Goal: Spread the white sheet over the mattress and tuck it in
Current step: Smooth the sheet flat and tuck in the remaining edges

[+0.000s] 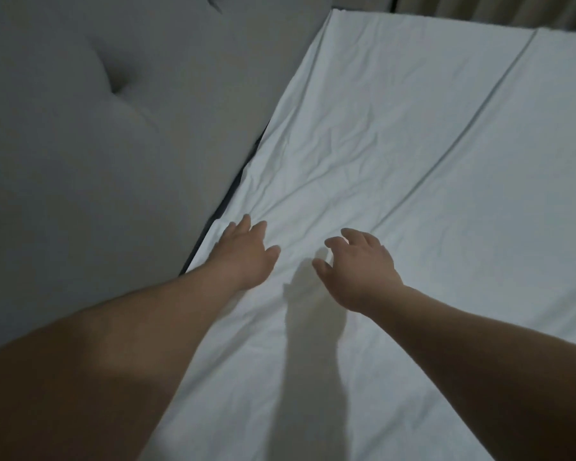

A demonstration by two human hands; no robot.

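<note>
The white sheet (396, 168) lies spread over the mattress and fills most of the view, with creases near my hands and a long fold line running diagonally at the right. My left hand (243, 251) lies flat on the sheet close to its left edge, fingers straight and pointing away from me. My right hand (359, 267) hovers just above or lightly on the sheet to the right of the left hand, fingers spread and slightly bent, holding nothing. Its shadow falls on the sheet between my arms.
A grey padded, tufted headboard (80, 128) stands along the left side of the bed. A narrow dark gap (226, 197) runs between it and the sheet's edge. Curtains (512, 11) hang beyond the far edge of the bed.
</note>
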